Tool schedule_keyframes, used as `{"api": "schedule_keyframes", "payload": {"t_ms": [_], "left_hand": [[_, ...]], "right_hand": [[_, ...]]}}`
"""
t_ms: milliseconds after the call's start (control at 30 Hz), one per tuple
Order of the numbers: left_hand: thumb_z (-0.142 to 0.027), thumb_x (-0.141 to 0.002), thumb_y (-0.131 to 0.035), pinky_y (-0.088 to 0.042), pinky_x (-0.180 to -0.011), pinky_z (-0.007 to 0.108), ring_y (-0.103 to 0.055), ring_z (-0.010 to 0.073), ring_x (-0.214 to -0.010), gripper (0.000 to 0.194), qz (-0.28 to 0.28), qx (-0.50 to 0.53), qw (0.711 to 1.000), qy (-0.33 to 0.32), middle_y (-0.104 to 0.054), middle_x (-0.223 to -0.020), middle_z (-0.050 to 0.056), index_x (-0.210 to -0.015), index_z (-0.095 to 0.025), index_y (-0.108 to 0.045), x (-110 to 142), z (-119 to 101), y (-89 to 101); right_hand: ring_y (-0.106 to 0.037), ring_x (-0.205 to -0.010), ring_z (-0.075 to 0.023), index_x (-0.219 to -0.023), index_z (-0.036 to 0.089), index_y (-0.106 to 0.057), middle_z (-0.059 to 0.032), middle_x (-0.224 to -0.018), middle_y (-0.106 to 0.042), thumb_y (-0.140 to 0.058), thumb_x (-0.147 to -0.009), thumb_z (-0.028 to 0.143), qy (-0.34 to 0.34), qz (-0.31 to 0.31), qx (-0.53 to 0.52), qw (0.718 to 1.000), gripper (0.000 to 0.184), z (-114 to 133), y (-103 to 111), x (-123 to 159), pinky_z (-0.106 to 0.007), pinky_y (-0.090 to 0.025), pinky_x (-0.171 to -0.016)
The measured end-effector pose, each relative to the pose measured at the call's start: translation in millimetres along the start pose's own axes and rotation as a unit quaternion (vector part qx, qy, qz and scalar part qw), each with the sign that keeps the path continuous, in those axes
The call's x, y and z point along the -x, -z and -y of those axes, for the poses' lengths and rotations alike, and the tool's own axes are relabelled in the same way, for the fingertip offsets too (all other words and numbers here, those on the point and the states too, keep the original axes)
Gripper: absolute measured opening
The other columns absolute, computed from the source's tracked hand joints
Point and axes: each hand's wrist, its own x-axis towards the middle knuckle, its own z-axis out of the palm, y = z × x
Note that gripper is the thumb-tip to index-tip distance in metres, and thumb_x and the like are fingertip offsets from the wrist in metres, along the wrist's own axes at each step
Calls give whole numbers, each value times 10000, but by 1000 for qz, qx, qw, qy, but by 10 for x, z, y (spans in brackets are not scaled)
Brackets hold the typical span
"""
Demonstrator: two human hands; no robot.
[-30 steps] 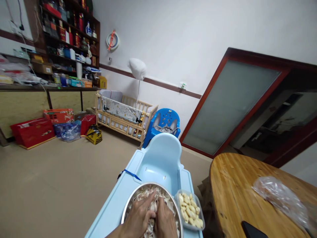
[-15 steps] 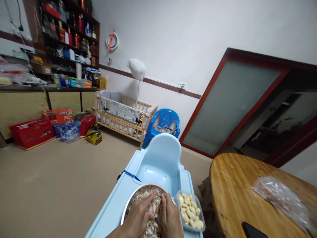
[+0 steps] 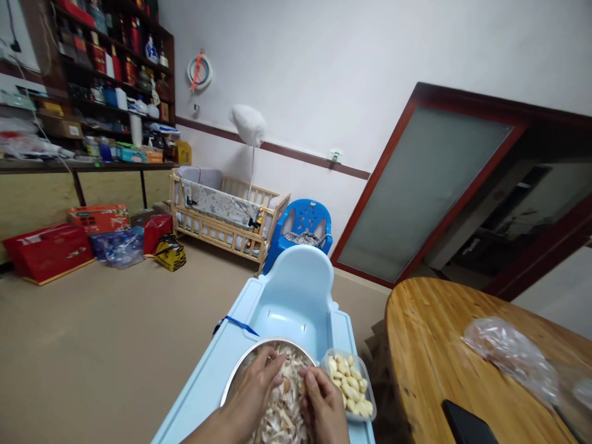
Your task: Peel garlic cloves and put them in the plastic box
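A metal bowl (image 3: pixel 240 365) full of garlic skins and cloves sits on the tray of a light blue high chair (image 3: pixel 296 296). Both my hands are over it. My left hand (image 3: pixel 252 394) curls its fingers down onto the skins. My right hand (image 3: pixel 324 404) pinches a garlic clove (image 3: pixel 303 385) with thumb and fingers. Just right of the bowl stands a clear plastic tub (image 3: pixel 369 394) holding several peeled cloves.
A round wooden table (image 3: pixel 430 357) is at the right, carrying a crumpled plastic bag (image 3: pixel 509 354) and a dark phone (image 3: pixel 467 425). Beyond the high chair stand a blue plastic chair (image 3: pixel 300 222) and a wooden crib (image 3: pixel 222 216). Red boxes (image 3: pixel 46 253) lie by the left wall.
My hands have drawn apart slightly and shifted toward me in the bowl; the right one now pinches a clove. The view has tipped a little to the right.
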Motion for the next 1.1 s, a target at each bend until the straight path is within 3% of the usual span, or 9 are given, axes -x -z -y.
{"api": "schedule_keyframes", "payload": {"t_ms": [100,200,300,367,467,633,767,867,1100], "left_hand": [[-117,-792,-497,-512,-727,258,-611,170,-832,328,6,-12,1000,6,-630,-925,18,-1058,-271,-612,-47,32,5],[-94,-771,-504,-506,-730,272,-604,186,-855,399,2,-23,1000,9,-628,-954,38,-1132,-247,-575,-55,56,9],[-52,-765,-480,-495,-774,311,-596,204,-901,465,-31,-24,999,-11,-636,-998,65,-1192,-224,-543,-47,45,26],[-57,-784,-464,-488,-796,336,-595,215,-911,409,-55,-23,998,-34,-655,-976,73,-1140,-215,-590,-44,20,46],[-66,-798,-452,-498,-761,348,-622,220,-843,329,-66,-21,995,-75,-690,-878,77,-1014,-199,-661,-43,-26,67],[-23,-774,-456,-503,-666,337,-634,216,-744,344,-31,-15,990,-137,-708,-815,64,-1002,-193,-649,-21,-91,35],[-73,-780,-525,-481,-653,383,-594,236,-722,249,-8,-54,985,-164,-676,-781,65,-977,-182,-630,19,-139,-21],[-61,-787,-516,-470,-688,394,-579,228,-745,180,-21,-46,983,-177,-660,-810,73,-880,-165,-629,38,-153,-53],[-36,-797,-472,-464,-711,402,-561,218,-756,160,-48,-30,978,-202,-646,-812,76,-773,-144,-587,47,-132,-65]], "right_hand": [[-592,-665,-182,-705,154,-706,-35,-676,-656,-622,-678,537,-2,18,-5,1000,393,33,13,15,-243,-475,-583],[-605,-748,-206,-753,144,-724,-62,-767,-689,-657,-663,498,-13,16,-32,999,372,67,15,30,-274,-479,-675],[-568,-593,-150,-765,140,-721,-36,-678,-661,-683,-640,486,-55,12,-67,996,370,65,-5,44,-223,-451,-535],[-451,-433,-83,-777,143,-711,12,-562,-591,-689,-630,493,-93,18,-96,991,381,52,-25,52,-178,-353,-404],[-366,-388,-46,-773,150,-697,49,-501,-522,-705,-621,483,-116,25,-140,983,366,45,-45,67,-153,-280,-378],[-412,-407,-55,-762,127,-691,34,-509,-544,-725,-615,453,-114,31,-175,977,359,51,-49,77,-161,-314,-398],[-482,-430,-77,-737,134,-688,11,-573,-602,-753,-585,434,-121,25,-205,971,343,23,-62,81,-191,-399,-437],[-545,-485,-114,-757,149,-693,-24,-667,-661,-766,-563,437,-129,29,-221,966,355,2,-62,89,-223,-449,-470],[-556,-457,-97,-902,158,-704,-27,-653,-685,-766,-585,435,-168,71,-255,950,425,-24,21,138,-198,-413,-470]]}}
